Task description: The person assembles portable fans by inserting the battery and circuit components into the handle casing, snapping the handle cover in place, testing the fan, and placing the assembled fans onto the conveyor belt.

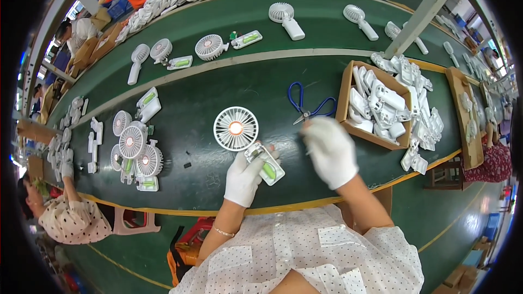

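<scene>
My left hand [243,181], in a white glove, is closed on a white handheld fan [236,128]. Its round grille lies face up, with an orange-lit centre. The opened handle [269,169] shows a green battery cell and small inner parts. To its right, my white-gloved right hand [330,152] is smeared by motion, fingertips pointing at the table. Whether it holds anything is unclear. Just beyond those fingertips lie blue-handled scissors [306,113], their blades spread a little and pointing toward the fan.
At right stands a cardboard box [371,137] of white casings, more casings [427,114] heaped beside it. Several part-built fans [132,142] sit at left. Across a rail, more fans [211,47] lie on a green belt. A co-worker [71,212] sits at far left.
</scene>
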The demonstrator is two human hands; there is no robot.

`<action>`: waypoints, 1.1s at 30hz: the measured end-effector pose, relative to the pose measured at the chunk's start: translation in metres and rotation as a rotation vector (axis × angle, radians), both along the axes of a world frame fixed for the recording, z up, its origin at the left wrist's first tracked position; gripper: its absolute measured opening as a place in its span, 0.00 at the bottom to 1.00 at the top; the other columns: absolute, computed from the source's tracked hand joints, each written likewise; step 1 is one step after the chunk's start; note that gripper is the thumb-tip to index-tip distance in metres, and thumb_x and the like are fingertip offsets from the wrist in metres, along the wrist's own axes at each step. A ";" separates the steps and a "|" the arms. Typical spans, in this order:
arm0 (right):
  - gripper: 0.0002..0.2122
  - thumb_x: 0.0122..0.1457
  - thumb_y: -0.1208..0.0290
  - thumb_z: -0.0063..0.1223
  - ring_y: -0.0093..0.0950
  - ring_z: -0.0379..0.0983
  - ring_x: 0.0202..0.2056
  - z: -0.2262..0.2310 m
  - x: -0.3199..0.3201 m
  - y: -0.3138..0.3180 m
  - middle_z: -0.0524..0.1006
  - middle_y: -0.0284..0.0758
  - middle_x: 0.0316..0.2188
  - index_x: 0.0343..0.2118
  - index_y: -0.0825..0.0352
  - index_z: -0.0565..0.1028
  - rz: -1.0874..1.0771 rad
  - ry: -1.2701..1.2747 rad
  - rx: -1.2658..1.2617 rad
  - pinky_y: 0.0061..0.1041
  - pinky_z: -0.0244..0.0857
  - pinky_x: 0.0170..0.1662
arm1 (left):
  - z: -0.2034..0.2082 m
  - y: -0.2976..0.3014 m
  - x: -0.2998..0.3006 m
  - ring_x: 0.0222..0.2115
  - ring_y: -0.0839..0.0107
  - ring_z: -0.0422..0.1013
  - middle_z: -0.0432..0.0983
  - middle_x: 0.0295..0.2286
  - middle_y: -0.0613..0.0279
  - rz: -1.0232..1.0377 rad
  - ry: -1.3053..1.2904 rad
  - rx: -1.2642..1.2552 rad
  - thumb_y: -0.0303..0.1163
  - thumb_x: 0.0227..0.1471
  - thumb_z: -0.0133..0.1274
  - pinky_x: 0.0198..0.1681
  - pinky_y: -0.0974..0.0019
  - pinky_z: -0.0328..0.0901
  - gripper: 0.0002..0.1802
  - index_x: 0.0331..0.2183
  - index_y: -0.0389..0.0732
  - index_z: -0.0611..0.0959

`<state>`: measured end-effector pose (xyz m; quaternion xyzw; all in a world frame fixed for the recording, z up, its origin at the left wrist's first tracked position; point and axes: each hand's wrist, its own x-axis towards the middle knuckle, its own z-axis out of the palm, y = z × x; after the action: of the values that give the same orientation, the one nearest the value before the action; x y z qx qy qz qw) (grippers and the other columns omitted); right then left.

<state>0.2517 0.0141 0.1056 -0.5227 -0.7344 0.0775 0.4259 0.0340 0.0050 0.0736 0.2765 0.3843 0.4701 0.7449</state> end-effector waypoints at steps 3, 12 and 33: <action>0.17 0.51 0.82 0.55 0.41 0.74 0.46 0.024 0.055 0.020 0.77 0.43 0.45 0.46 0.68 0.75 -0.198 -0.135 -0.001 0.31 0.67 0.52 | 0.010 -0.003 -0.016 0.50 0.53 0.71 0.69 0.50 0.43 0.067 0.043 0.014 0.21 0.57 0.44 0.54 0.49 0.69 0.23 0.54 0.30 0.64; 0.26 0.52 0.81 0.55 0.34 0.71 0.52 0.022 0.113 0.029 0.74 0.44 0.52 0.57 0.75 0.68 -0.281 -0.183 -0.106 0.30 0.62 0.57 | 0.003 -0.004 -0.018 0.49 0.56 0.72 0.70 0.51 0.47 0.034 0.041 0.102 0.21 0.59 0.45 0.53 0.53 0.69 0.23 0.56 0.33 0.64; 0.24 0.40 0.77 0.67 0.42 0.72 0.44 -0.008 -0.009 -0.013 0.76 0.41 0.43 0.45 0.67 0.75 0.043 -0.323 -0.293 0.36 0.67 0.49 | 0.026 -0.005 -0.026 0.51 0.62 0.72 0.71 0.51 0.52 0.230 0.175 0.210 0.24 0.59 0.47 0.51 0.64 0.68 0.22 0.55 0.29 0.67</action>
<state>0.2431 0.0007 0.0973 -0.5691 -0.7848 0.1078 0.2204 0.0081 -0.0003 0.0994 0.3470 0.4256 0.5637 0.6170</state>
